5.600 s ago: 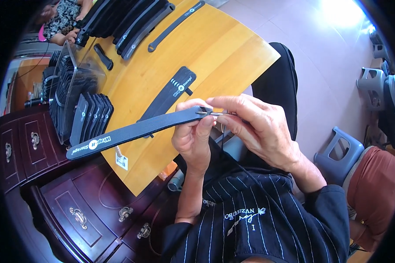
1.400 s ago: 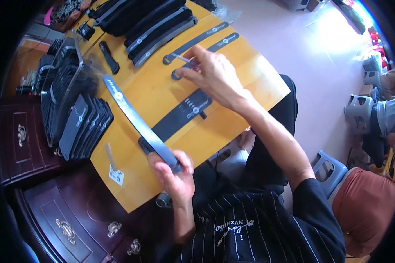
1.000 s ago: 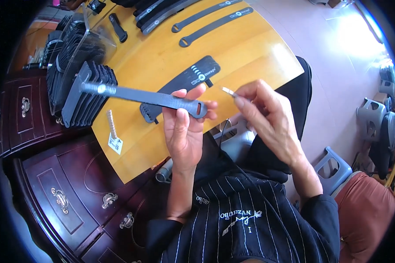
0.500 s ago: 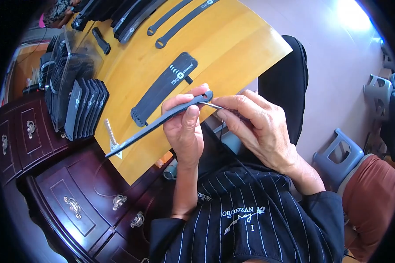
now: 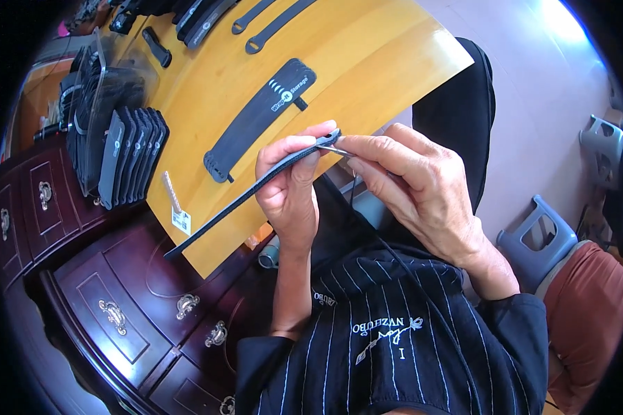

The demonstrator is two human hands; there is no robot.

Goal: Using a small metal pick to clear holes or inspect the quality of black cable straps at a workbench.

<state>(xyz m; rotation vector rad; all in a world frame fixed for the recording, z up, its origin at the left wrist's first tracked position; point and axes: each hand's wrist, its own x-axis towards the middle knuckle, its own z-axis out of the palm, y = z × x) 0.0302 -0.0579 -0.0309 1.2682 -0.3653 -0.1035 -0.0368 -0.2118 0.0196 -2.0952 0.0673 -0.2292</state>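
Observation:
A long dark grey strap (image 5: 237,201) slants up to the right, its thin edge turned toward me. My left hand (image 5: 287,204) pinches it near its upper end, thumb below and fingers above. That end has a small hole. A slim, pointed metal tool (image 5: 333,149) is held in my right hand (image 5: 422,181), between thumb and forefinger. The tool's tip touches the strap's edge just below the hole; its rear part is hidden in my palm, so I cannot tell its kind. Behind my left hand, a fanned stack of similar straps (image 5: 256,123) lies on the table.
On the wooden table (image 5: 374,62) lie two single straps (image 5: 281,26), a short black strap (image 5: 157,47) and a white tag (image 5: 181,220). More bundled straps (image 5: 131,158) stand at the left above dark wooden drawers (image 5: 114,315). Grey stools (image 5: 538,242) are on the right.
The strap has rolled so more of its edge faces me. Both hands stay close together, the tool tip still at the strap's end. The whole view has shifted slightly.

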